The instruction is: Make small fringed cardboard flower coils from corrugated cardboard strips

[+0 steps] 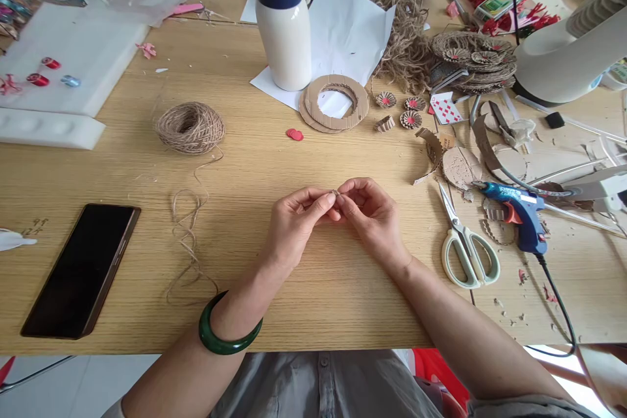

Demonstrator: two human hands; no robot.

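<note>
My left hand [301,222] and my right hand [369,219] meet fingertip to fingertip above the middle of the table. Both are closed in a pinch, and a tiny greyish bit between them is too small to name. Beyond them lie a few red paper discs [294,134] and two stacked cardboard rings [361,111]. A ball of jute twine [190,127] sits to the left, its loose strand [189,225] trailing toward my left forearm. Scissors [465,248] with pale handles rest right of my right hand, beside a blue glue gun [524,215].
A white bottle [284,32] stands at the back on white paper [350,32]. Small fluted cardboard flowers [410,119] and twine-wrapped rings [473,65] lie back right. A black phone [81,271] lies left. The glue gun's cable [563,313] hangs over the front edge.
</note>
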